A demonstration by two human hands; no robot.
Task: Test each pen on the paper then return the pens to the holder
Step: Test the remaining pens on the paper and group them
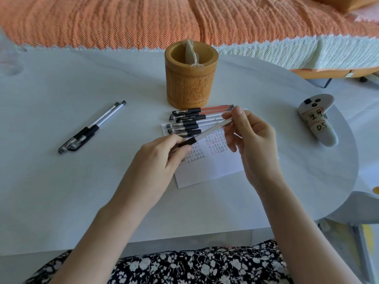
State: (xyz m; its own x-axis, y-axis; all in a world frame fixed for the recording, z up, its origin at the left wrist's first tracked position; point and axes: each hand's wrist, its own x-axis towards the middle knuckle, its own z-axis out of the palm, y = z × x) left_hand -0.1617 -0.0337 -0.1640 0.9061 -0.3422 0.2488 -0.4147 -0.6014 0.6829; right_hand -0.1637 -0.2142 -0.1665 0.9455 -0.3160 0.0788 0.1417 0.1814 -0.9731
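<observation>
A clear pen with a black grip (207, 133) is held slanted above the paper (215, 160). My left hand (162, 154) pinches its black grip end, and my right hand (250, 136) holds its far end between thumb and fingers. The white paper lies on the table and carries rows of small written marks. Several pens (196, 119), some with red barrels, lie in a row across the paper's top edge. A carved tan wooden holder (189, 78) stands upright just behind them, with a small packet inside. Two more pens (92, 128) lie together at the left.
A white game-style controller with labels (316, 119) rests at the table's right. An orange and white blanket (184, 19) fills the space behind the white table (61, 181). My floral-patterned lap (184, 267) is below the table's near edge.
</observation>
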